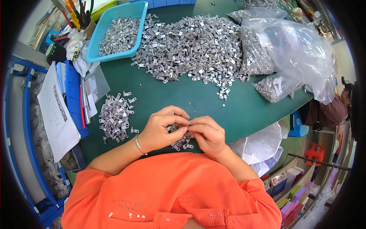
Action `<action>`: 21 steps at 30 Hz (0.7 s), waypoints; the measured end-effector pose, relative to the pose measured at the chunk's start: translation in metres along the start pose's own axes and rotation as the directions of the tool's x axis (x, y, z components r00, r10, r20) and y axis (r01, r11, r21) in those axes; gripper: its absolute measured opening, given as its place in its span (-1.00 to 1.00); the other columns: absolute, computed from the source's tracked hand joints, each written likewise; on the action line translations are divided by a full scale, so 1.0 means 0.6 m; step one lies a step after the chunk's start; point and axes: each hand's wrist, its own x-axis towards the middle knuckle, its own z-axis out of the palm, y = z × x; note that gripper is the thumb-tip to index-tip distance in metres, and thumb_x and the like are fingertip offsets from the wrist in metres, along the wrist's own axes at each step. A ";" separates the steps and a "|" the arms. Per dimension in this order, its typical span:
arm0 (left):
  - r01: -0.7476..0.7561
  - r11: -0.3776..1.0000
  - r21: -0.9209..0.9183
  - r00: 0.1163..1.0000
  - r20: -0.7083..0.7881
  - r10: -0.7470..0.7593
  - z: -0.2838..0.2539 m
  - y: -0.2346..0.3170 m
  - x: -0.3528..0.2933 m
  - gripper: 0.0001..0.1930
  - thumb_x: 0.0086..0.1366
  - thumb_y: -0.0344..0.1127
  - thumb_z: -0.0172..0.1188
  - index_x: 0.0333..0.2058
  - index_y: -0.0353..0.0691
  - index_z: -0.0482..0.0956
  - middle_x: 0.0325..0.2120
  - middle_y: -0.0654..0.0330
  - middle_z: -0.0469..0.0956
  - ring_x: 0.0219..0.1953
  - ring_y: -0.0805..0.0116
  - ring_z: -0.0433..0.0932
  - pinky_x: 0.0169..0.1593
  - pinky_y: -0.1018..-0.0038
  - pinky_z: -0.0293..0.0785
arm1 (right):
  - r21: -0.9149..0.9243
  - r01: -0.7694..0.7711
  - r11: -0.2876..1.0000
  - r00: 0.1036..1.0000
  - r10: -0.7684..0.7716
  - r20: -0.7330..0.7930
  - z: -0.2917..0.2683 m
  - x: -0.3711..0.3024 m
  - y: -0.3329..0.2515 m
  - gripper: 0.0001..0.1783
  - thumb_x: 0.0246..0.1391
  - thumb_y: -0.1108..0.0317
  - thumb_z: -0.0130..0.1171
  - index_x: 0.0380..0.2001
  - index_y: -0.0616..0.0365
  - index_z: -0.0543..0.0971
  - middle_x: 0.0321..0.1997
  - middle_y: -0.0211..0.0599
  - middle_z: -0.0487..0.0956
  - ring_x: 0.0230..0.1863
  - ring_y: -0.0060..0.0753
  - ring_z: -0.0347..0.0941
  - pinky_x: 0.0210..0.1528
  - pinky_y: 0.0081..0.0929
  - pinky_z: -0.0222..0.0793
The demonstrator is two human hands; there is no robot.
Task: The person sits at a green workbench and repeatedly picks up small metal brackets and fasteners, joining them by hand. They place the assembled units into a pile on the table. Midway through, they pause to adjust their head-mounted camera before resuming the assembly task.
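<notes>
My left hand point(162, 129) and my right hand point(207, 134) meet at the near edge of the green table, fingertips pinched together. Whatever sits between the fingertips is too small and covered to make out; a bit of grey shows there. Right below them lies a small pile of metal brackets point(183, 143), partly hidden by my left hand. To the left of my left hand is another heap of small bent metal brackets point(115, 118), each with a hole. Beyond my hands spreads a much larger pile of the same brackets point(194, 47).
A turquoise plastic basket point(92, 53) holding more brackets stands at the back left. Clear plastic bags point(293, 45) of brackets lie at the right. Papers point(57, 114) and a blue bin point(72, 91) line the left edge. Another person point(331, 110) is at the far right.
</notes>
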 end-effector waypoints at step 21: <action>-0.095 0.958 0.272 0.995 0.067 0.080 -0.011 -0.035 -0.003 -0.87 0.04 -0.53 0.28 -0.38 -0.26 0.60 -0.29 0.16 0.57 -0.28 0.22 0.54 -0.17 0.40 0.45 | -0.595 -0.289 0.750 0.951 0.154 -0.267 -0.094 0.019 0.093 -0.79 -0.11 0.49 0.24 -0.31 0.20 0.55 -0.36 -0.21 0.53 -0.30 -0.10 0.45 -0.23 -0.26 0.40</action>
